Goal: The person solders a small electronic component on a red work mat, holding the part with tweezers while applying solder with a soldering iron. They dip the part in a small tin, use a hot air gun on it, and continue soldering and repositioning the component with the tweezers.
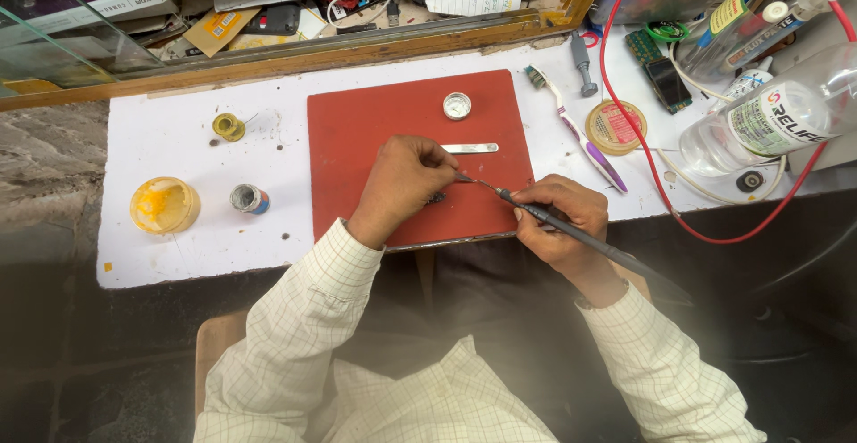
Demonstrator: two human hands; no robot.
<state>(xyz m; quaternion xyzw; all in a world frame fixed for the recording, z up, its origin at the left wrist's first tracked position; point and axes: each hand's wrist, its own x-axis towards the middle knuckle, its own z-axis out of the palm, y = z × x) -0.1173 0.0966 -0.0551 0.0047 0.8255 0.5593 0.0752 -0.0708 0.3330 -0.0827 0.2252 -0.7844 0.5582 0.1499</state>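
Two pots sit left: a yellow tub (164, 204) of orange paste, a small tin (247, 198). My right hand (558, 224) pinches the soldering iron (571, 229); my left hand (406, 179) curls on the red mat (357, 130).

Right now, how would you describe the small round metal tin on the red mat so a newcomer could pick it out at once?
Start at the red rectangular mat in the middle of the white worktop. Near its far edge, beyond the flat silver metal strip, sits the small round silver tin. It alone on the mat is circular and shiny, lying apart from both hands, unlike the yellow-filled jar off to the left.
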